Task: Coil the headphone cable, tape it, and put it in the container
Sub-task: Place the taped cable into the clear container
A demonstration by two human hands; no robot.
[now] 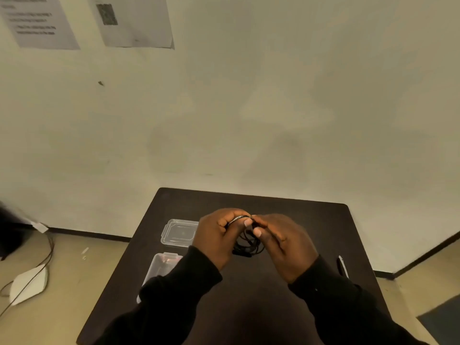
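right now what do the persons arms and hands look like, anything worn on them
Both arms wear long black sleeves that reach the wrists: the left sleeve and the right sleeve. The left hand and right hand are bare, with no gloves, rings or watch showing.

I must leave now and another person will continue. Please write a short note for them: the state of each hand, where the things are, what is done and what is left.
Left hand: closed on the top of the coiled black headphone cable, held above the dark table.
Right hand: pinching the same coil at the top, where a pale strip, probably tape, crosses it.
Clear container: on the table at the left, partly behind the left sleeve. Its clear lid lies beyond it.
A pen-like object lies at the right.
Done: cable coiled.
Left: finish the taping, put the coil in the container.
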